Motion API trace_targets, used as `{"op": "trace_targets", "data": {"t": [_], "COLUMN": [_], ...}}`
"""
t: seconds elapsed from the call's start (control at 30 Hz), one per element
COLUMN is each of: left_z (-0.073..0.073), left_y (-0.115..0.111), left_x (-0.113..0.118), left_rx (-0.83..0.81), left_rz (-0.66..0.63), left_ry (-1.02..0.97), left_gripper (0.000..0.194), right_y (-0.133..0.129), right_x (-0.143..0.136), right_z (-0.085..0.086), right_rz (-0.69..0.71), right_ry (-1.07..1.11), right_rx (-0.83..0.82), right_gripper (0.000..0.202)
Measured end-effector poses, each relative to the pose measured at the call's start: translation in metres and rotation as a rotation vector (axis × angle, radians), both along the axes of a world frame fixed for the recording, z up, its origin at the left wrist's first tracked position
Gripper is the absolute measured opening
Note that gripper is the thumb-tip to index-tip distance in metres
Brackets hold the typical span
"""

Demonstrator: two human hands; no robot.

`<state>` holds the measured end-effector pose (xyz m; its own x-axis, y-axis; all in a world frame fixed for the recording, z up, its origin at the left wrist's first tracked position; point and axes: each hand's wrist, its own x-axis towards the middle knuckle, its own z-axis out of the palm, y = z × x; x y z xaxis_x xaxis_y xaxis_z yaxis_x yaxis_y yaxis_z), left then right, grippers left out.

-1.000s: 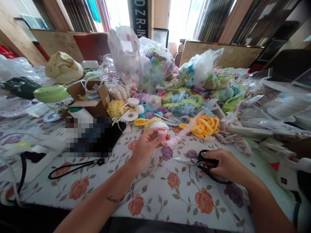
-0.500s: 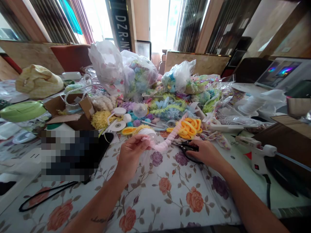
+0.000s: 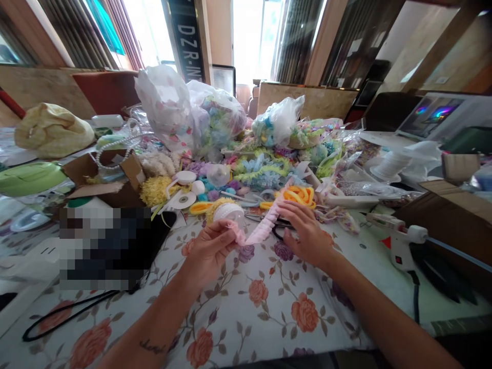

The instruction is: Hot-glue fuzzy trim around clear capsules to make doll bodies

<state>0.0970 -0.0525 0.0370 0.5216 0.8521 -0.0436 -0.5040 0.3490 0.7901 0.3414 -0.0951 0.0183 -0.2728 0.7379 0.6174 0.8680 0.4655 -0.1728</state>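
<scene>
Floral-cloth table [image 3: 269,312] w/ glue gun [image 3: 400,241], ribbon bags [image 3: 215,115].

glue gun [image 3: 400,241] right, lying on table | cardboard box [image 3: 105,177] left | plastic bags [image 3: 184,110] behind | orange ribbon [image 3: 302,195] centre

Worktop [image 3: 269,307], floral cloth. Left hand [image 3: 209,251]: grip pinched on near end of pink ruffled ribbon [image 3: 265,228], which runs far-right. Right hand [image 3: 305,233]: fingers spread flat over the ribbon and black scissors [image 3: 279,225]. Orange trim [image 3: 302,195] just beyond. White glue gun [image 3: 400,238] at right. Bagged trimmings [image 3: 215,118] far centre.
</scene>
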Motion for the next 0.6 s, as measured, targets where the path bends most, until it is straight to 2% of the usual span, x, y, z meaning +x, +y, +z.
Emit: {"op": "trace_targets", "data": {"t": [0.07, 0.13, 0.23, 0.3, 0.43, 0.6], "left_z": [0.002, 0.002, -0.001, -0.004, -0.006, -0.004], "left_y": [0.002, 0.003, 0.004, 0.004, 0.005, 0.006], "left_x": [-0.005, -0.008, -0.011, -0.013, -0.015, -0.014], "left_rx": [0.016, 0.035, 0.061, 0.080, 0.081, 0.043], "left_rz": [-0.105, -0.219, -0.348, -0.403, -0.408, -0.351], "left_ry": [-0.082, -0.120, -0.160, -0.192, -0.212, -0.162], "left_gripper": [0.016, 0.014, 0.012, 0.013, 0.017, 0.019], "right_y": [0.009, 0.025, 0.058, 0.080, 0.112, 0.135], "right_x": [-0.006, -0.007, 0.003, 0.020, 0.061, 0.090], "right_z": [0.000, -0.002, -0.001, 0.003, 0.017, 0.038], "right_rz": [0.006, -0.044, -0.155, -0.276, -0.417, -0.432], "right_ry": [-0.081, -0.081, -0.041, -0.019, 0.013, 0.008], "right_rx": [-0.042, -0.050, -0.048, -0.076, -0.121, -0.174], "right_gripper": [0.050, 0.048, 0.034, 0.024, 0.027, 0.023]}}
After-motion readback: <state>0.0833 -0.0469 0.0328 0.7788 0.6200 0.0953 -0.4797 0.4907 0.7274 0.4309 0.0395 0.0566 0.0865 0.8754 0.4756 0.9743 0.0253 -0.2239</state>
